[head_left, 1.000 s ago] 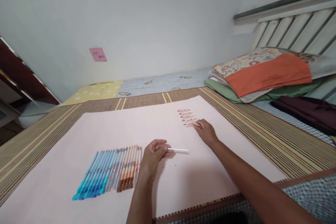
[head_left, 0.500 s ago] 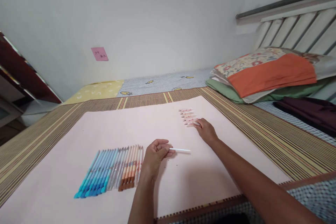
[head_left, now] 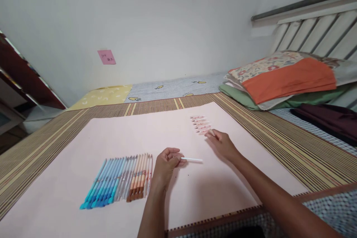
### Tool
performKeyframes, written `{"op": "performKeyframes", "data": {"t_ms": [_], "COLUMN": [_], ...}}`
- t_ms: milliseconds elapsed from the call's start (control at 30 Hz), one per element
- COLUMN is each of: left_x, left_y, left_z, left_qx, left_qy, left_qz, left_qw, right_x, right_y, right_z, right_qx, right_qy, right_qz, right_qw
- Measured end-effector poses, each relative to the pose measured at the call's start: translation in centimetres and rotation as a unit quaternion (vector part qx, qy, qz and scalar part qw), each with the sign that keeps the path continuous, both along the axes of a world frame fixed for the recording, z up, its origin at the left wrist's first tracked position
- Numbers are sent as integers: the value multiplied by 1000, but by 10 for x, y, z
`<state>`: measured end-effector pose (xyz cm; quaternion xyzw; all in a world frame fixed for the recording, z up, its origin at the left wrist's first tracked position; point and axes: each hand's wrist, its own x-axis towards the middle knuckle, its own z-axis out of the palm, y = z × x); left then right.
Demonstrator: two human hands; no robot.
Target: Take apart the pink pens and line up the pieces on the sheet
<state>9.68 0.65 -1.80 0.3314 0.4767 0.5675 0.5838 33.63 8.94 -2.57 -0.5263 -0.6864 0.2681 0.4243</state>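
Note:
My left hand (head_left: pixel 169 158) pinches a slim white stick, like a pen refill (head_left: pixel 192 160), between thumb and fingertips; it points right, just above the pink sheet (head_left: pixel 134 134). My right hand (head_left: pixel 221 142) is at the near end of a small column of short clear-and-pink pen pieces (head_left: pixel 199 122) with dark tips. Its thumb and finger are bent together there; a pale bit shows at the fingertips, too small to name. Left of my left wrist lies a row of pens (head_left: pixel 119 178), blue, clear and brown-orange, side by side. My left forearm stands close to the row's right end.
Beneath the sheet is a striped mat (head_left: pixel 267 145). Folded bedding (head_left: pixel 290 80) and dark cloth (head_left: pixel 329 119) lie at the right by a white radiator (head_left: pixel 318 29). A pink note (head_left: pixel 106 57) is on the wall. Tiny dark specks (head_left: pixel 188 175) dot the sheet.
My right hand has shifted slightly down and right along the short pen pieces, its fingers drawn back a little. My left hand and the white stick have hardly moved.

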Motion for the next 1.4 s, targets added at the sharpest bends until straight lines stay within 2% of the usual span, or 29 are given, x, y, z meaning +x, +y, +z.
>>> {"op": "performKeyframes", "data": {"t_ms": [67,133,267,433,567,733,867,1033,1400], "left_x": [3,6,12,14,9,2,5,6,6], "left_y": [1,1,-2,-5,-3,4,3,-1,0], "left_z": [-3,-3,3,9,6,-4,-2,2,1], "left_qx": [5,4,2,18,15,-6,-11,-13,-14], "left_qy": [9,16,18,18,47,64,63,67,80], "left_qz": [8,3,-8,-22,-4,48,10,-5,-15], "left_qw": [1000,1000,1000,999,999,997,998,998,997], "right_x": [-12,-23,-40,-46,-30,20,44,38,30], "right_y": [-27,-50,-73,-74,-60,-11,23,40,49], "right_z": [16,26,25,17,10,-15,-27,-31,-43], "right_qx": [6,9,11,44,68,69,67,73,76], "right_qy": [-3,-49,-130,-172,-188,-213,-251,-282,-277], "right_qz": [106,172,161,135,107,-13,-66,-68,-57], "right_qw": [994,984,978,975,974,975,963,954,956]}}
